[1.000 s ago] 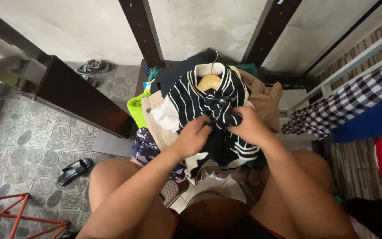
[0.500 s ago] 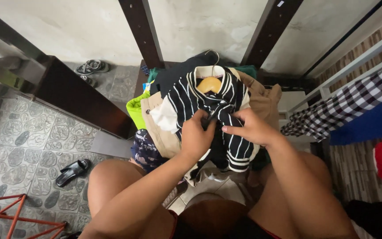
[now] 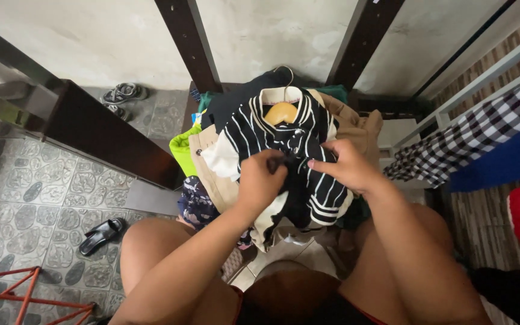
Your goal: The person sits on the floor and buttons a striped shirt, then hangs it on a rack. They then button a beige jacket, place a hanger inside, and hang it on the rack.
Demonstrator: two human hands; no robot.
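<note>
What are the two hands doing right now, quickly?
Left hand: closed, pinching the front of the striped shirt on its wooden hanger.
Right hand: closed on the same shirt, fingers gripping the fabric.

The clothes pile point(image 3: 308, 156) sits heaped on a support hidden beneath it, in front of the seated person's knees; what carries it cannot be told. On top lies a black-and-white striped shirt point(image 3: 284, 135) on a wooden hanger point(image 3: 282, 111). A tan garment point(image 3: 212, 168) lies at 9 o'clock of it, a bright green cloth point(image 3: 185, 150) beyond that, and a dark patterned cloth point(image 3: 198, 201) at 7 o'clock. On the tiled floor point(image 3: 25, 204), a black sandal point(image 3: 100, 235) lies at 8 o'clock of the pile, and a pair of sandals point(image 3: 121, 96) at 10 o'clock.
</note>
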